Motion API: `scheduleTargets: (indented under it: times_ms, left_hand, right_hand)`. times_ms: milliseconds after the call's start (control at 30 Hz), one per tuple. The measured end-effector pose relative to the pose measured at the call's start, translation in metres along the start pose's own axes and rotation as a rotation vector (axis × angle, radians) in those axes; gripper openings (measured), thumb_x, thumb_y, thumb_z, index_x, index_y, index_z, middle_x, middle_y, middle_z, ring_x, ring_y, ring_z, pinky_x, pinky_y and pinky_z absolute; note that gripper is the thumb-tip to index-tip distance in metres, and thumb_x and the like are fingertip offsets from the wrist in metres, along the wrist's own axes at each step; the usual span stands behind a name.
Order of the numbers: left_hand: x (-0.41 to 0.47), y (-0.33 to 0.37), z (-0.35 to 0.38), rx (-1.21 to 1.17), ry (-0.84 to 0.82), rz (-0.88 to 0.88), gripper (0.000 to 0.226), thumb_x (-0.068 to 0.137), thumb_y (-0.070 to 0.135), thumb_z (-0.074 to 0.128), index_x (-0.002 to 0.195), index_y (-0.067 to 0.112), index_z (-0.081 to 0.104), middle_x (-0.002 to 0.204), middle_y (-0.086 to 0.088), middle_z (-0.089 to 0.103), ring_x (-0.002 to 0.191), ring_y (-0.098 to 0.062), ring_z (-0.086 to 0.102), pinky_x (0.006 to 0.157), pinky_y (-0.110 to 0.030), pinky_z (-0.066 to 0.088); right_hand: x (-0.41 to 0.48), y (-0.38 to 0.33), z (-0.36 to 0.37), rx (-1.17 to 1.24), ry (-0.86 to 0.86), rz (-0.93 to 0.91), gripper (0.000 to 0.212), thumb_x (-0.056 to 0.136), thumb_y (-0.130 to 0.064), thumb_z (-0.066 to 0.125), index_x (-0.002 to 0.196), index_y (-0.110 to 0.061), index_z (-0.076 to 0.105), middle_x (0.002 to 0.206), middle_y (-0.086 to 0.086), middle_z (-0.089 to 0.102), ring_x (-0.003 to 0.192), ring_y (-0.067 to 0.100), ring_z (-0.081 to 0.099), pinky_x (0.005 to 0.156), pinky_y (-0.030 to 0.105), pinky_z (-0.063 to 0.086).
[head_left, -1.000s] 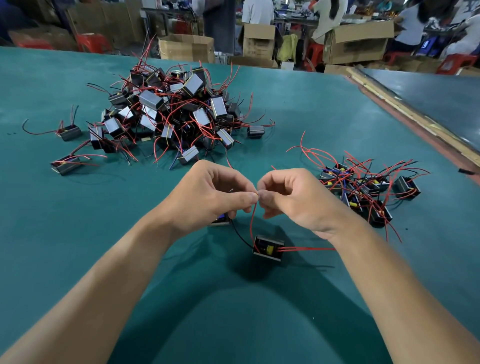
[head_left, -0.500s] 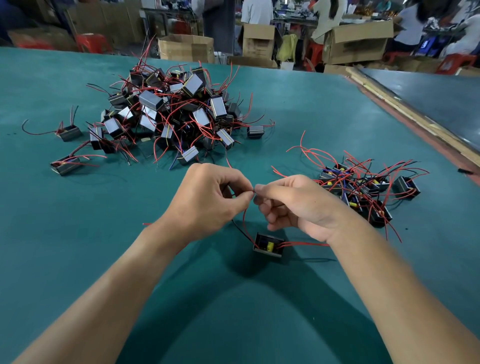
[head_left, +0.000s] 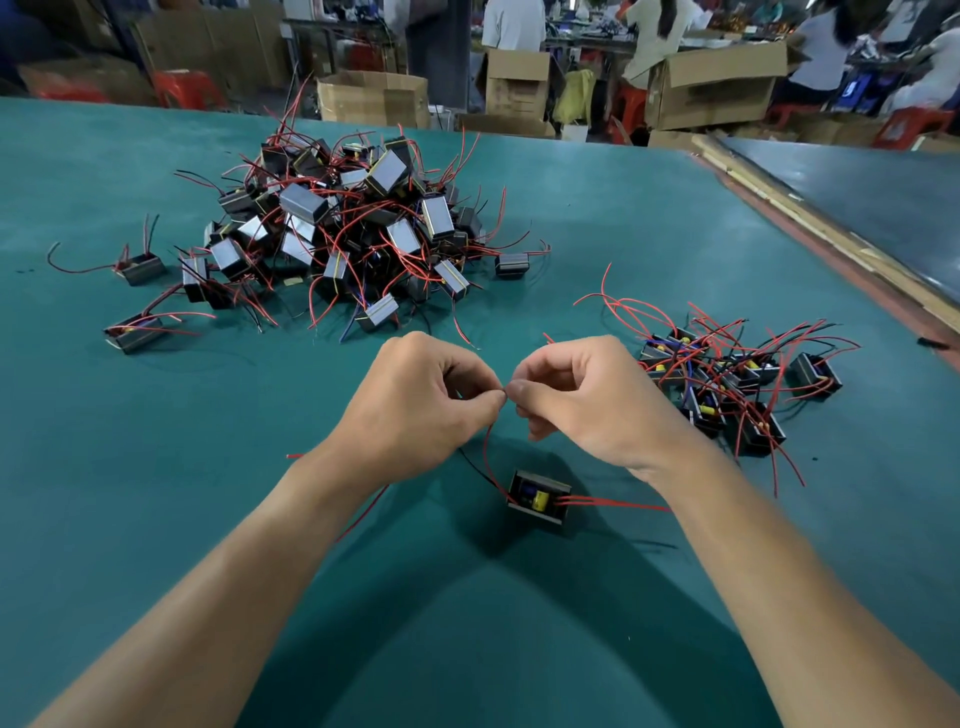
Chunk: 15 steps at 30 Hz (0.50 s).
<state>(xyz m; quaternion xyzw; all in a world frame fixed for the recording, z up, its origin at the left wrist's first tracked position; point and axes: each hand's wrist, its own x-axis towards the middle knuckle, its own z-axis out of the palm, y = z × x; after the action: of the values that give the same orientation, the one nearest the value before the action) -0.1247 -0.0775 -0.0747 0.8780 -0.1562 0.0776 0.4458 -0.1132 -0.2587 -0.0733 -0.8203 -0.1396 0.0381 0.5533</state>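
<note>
A small black box module with a yellow part inside lies on the green table just below my hands. A red wire rises from its left side to my fingertips. My left hand and my right hand meet thumb to thumb above the module, and both pinch the wire ends between thumb and forefinger. More red wires leave the module's right side and run under my right wrist. A black wire passes under my left hand.
A large heap of wired black modules lies at the back left, with strays to its left. A smaller group sits right of my right hand. Cardboard boxes and people stand beyond the table's far edge.
My hands stayed together at the wire ends, dipping slightly and coming back up. The module shifted a little on the table. My right hand's fingers are curled tighter than half a second ago.
</note>
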Motion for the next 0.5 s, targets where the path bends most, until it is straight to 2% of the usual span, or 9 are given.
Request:
scheduleTargets:
  times_ms: [67,133,233,333,400,500]
  left_hand:
    - [0.001,0.001,-0.001,-0.06,-0.018,-0.044,0.015,0.08,0.015,0.071,0.066,0.019,0.074,0.058,0.0,0.067,0.046,-0.004,0.048,0.045,-0.018,0.039]
    - [0.003,0.003,-0.002,-0.129,-0.05,-0.096,0.015,0.081,0.012,0.071,0.067,0.015,0.074,0.06,-0.005,0.069,0.046,-0.007,0.048,0.043,-0.018,0.037]
    - [0.004,0.004,-0.005,-0.252,-0.106,-0.21,0.014,0.083,0.01,0.072,0.069,0.011,0.075,0.058,0.0,0.068,0.046,-0.008,0.051,0.043,-0.016,0.035]
    - [0.006,0.003,-0.01,-0.424,-0.161,-0.314,0.012,0.084,0.011,0.071,0.073,0.008,0.075,0.054,0.004,0.062,0.048,-0.009,0.048,0.05,-0.019,0.036]
    - [0.006,0.002,-0.013,-0.47,-0.154,-0.303,0.011,0.084,0.008,0.07,0.074,0.007,0.074,0.056,0.001,0.062,0.05,-0.011,0.047,0.054,-0.023,0.036]
    - [0.006,0.004,-0.013,-0.435,-0.119,-0.216,0.012,0.084,0.005,0.07,0.073,0.007,0.074,0.059,-0.001,0.064,0.054,-0.013,0.046,0.056,-0.024,0.037]
  right_hand:
    - [-0.001,-0.001,-0.002,-0.065,-0.004,-0.07,0.017,0.089,-0.004,0.069,0.073,-0.011,0.069,0.06,0.003,0.067,0.053,0.015,0.062,0.061,0.039,0.056]
    - [-0.002,-0.001,-0.004,-0.157,0.0,-0.165,0.019,0.088,-0.005,0.068,0.073,-0.016,0.068,0.063,0.003,0.067,0.056,0.013,0.06,0.062,0.037,0.054]
    - [-0.004,-0.002,-0.001,-0.318,0.018,-0.33,0.018,0.089,-0.006,0.065,0.076,-0.018,0.064,0.064,-0.008,0.061,0.06,0.01,0.057,0.061,0.025,0.048]
    - [-0.005,-0.005,0.002,-0.409,0.094,-0.469,0.011,0.09,-0.006,0.065,0.081,-0.013,0.063,0.068,-0.006,0.06,0.065,0.018,0.054,0.061,0.031,0.046]
    - [-0.006,-0.006,0.003,-0.328,0.102,-0.454,0.011,0.091,-0.007,0.065,0.081,-0.013,0.065,0.068,-0.006,0.061,0.064,0.017,0.056,0.061,0.029,0.047]
    - [-0.006,-0.01,0.002,-0.05,0.029,-0.245,0.017,0.094,-0.004,0.062,0.079,-0.01,0.067,0.065,-0.004,0.064,0.06,0.013,0.058,0.061,0.03,0.054]
